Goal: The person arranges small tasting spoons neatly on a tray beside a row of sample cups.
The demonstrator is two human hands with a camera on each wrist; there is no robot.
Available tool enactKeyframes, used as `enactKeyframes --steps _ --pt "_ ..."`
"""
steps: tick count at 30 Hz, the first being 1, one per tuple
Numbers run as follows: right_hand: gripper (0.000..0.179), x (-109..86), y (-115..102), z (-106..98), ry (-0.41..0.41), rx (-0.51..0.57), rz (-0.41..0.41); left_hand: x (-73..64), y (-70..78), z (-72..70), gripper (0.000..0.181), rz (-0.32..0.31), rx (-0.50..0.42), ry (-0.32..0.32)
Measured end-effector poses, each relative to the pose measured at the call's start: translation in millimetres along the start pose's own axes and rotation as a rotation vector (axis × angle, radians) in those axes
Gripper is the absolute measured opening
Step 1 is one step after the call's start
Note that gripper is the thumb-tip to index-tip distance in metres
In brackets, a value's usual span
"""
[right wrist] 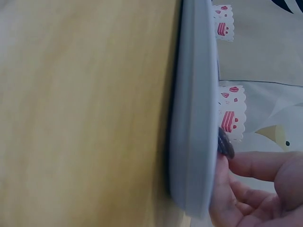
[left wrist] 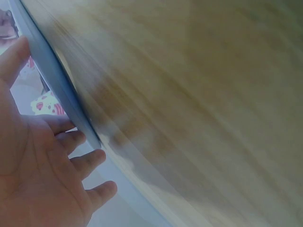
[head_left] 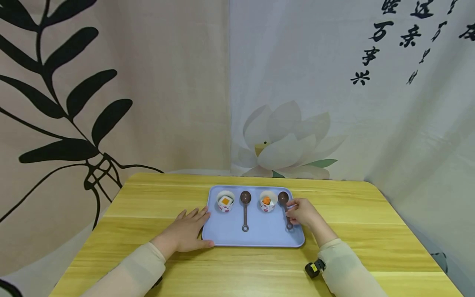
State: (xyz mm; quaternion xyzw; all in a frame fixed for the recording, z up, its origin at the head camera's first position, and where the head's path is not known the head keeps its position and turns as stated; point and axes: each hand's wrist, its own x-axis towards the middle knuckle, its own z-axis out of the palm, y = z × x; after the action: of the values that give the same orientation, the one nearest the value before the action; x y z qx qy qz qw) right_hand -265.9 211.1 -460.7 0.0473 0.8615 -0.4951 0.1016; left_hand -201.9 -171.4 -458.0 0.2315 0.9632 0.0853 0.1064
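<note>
A light-blue tray (head_left: 259,238) lies on the table and bears two paper cups and two brown spoons. My left hand (head_left: 188,232) is at its left edge, fingers spread and the thumb along the front-left corner. Over the tray's right side, my right hand (head_left: 305,212) pinches the right brown spoon (head_left: 283,198) by its handle; this spoon (right wrist: 226,143) also shows at the fingertips in the right wrist view. Just left of it stands a paper cup (head_left: 267,208) with an orange piece inside. The other brown spoon (head_left: 245,210) lies mid-tray, beside the left paper cup (head_left: 225,207), which holds a white-and-yellow piece.
The wooden table (head_left: 222,272) extends in front of the tray and to both sides. Behind its far edge hangs a pale curtain (head_left: 178,82) with printed leaves, a lotus and writing. A small black device (head_left: 314,268) sits at the right wrist.
</note>
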Motion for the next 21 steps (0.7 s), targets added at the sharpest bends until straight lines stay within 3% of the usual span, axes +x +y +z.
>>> enactKeyframes --steps 10,21 --pt "0.031 3.1 0.1 2.9 0.008 -0.111 0.027 0.1 -0.6 1.4 0.101 -0.003 -0.003 0.002" --pt "0.031 2.8 -3.4 4.1 -0.001 -0.157 0.046 -0.2 -0.7 1.7 0.101 -0.001 -0.008 0.001"
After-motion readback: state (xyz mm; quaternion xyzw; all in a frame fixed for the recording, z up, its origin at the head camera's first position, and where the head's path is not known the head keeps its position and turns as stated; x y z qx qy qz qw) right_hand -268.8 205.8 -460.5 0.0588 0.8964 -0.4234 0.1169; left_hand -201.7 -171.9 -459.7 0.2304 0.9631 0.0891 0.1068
